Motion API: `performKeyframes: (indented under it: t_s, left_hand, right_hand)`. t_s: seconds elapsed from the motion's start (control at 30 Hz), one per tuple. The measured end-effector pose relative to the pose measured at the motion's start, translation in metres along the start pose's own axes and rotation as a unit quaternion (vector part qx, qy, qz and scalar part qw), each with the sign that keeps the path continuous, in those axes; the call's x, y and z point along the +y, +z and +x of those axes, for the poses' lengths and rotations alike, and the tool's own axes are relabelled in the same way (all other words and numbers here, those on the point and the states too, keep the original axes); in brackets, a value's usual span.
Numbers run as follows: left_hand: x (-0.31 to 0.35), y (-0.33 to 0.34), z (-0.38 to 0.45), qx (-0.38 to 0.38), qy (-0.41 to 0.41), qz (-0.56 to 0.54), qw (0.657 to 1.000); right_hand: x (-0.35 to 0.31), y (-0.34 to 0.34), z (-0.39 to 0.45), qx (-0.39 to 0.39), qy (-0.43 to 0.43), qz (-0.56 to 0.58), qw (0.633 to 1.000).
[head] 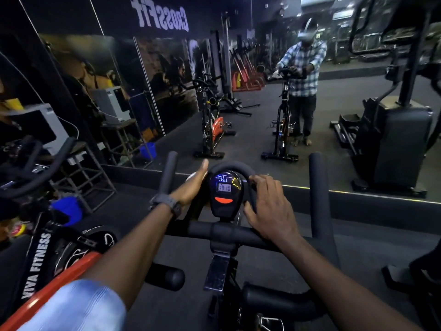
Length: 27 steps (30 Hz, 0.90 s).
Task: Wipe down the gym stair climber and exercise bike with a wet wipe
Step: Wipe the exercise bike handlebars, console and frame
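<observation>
I stand over a black exercise bike whose handlebar (317, 187) fills the middle of the head view. Its console (225, 189) has a lit blue display and an orange button. My left hand (191, 187) presses a white wet wipe (192, 176) against the left side of the loop grip around the console; only a sliver of the wipe shows past my palm. My right hand (269, 206) is wrapped around the right side of that loop grip. The stair climber (396, 139) appears only as a reflection in the wall mirror, at the right.
A wall mirror (238, 96) ahead reflects me, the bikes and the gym floor. A second bike with an orange frame (47, 278) stands close at my left. A blue bucket (68, 210) sits on the floor by a metal stand (93, 177) at the left.
</observation>
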State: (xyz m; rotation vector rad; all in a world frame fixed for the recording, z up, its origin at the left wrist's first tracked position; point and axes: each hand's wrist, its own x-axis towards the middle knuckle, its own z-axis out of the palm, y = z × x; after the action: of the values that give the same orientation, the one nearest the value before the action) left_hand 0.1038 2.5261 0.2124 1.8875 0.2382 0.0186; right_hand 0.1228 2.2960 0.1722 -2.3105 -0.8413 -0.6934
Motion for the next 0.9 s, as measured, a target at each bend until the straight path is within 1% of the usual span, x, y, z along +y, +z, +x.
performKeyframes:
  t_s: [0.03,0.07,0.1,0.17,0.27,0.33,0.37,0.4,0.43,0.5,0.53,0.57,0.6,0.67,0.73,0.77,0.8,0.9]
  left_hand:
    - [0.017,0.009,0.003,0.02,0.019,0.015,1.0]
    - [0.028,0.014,0.01,0.025,0.035,0.018,0.999]
    - [0.04,0.019,0.014,0.005,0.055,0.034,0.998]
    - [0.057,0.026,0.017,-0.07,0.083,0.077,0.991]
    - [0.065,0.022,0.023,-0.151,0.068,0.042,0.985]
    - [0.069,0.021,0.026,-0.185,0.054,0.02,0.981]
    - [0.071,0.025,0.033,-0.197,0.045,0.047,0.978]
    - [0.073,0.024,0.034,-0.197,0.041,0.109,0.973]
    - [0.078,0.027,0.036,-0.188,0.044,0.202,0.96]
    - [0.089,0.04,0.04,-0.174,0.069,0.397,0.899]
    - [0.092,0.044,0.042,-0.169,0.084,0.457,0.869]
    - [0.096,0.046,0.043,-0.179,0.097,0.479,0.854]
    - [0.099,0.046,0.044,-0.186,0.104,0.487,0.847]
    - [0.106,0.04,0.043,-0.201,0.093,0.485,0.846]
    - [0.111,0.036,0.045,-0.175,0.08,0.489,0.851]
    - [0.112,0.037,0.047,-0.157,0.073,0.502,0.847]
    - [0.113,0.041,0.047,-0.147,0.07,0.525,0.835]
    - [0.117,0.061,0.042,-0.133,0.073,0.612,0.776]
  right_hand:
    - [0.0,-0.001,-0.002,0.001,0.007,0.007,1.0]
    - [0.001,-0.002,-0.004,0.002,0.015,0.016,1.0]
    - [0.003,-0.002,-0.005,0.003,0.023,0.024,0.999]
    - [0.007,-0.004,-0.01,0.008,0.037,0.035,0.999]
    - [0.009,-0.005,-0.015,0.01,0.052,0.04,0.998]
    - [0.007,-0.004,-0.016,0.001,0.062,0.038,0.997]
    - [0.008,-0.005,-0.017,-0.001,0.065,0.038,0.997]
    - [0.003,-0.004,-0.016,-0.006,0.061,0.041,0.997]
    - [0.002,-0.004,-0.016,-0.008,0.063,0.041,0.997]
    - [0.006,-0.006,-0.016,-0.009,0.086,0.038,0.996]
    - [0.006,-0.007,-0.016,-0.008,0.094,0.04,0.995]
    - [0.006,-0.008,-0.017,-0.007,0.099,0.043,0.994]
    - [0.008,-0.009,-0.018,-0.009,0.103,0.045,0.994]
    - [0.01,-0.013,-0.022,-0.025,0.115,0.038,0.992]
    - [0.014,-0.019,-0.027,-0.038,0.122,0.027,0.991]
    - [0.015,-0.021,-0.029,-0.043,0.125,0.024,0.991]
    - [0.016,-0.024,-0.031,-0.048,0.128,0.022,0.99]
    - [0.015,-0.028,-0.033,-0.057,0.125,0.019,0.99]
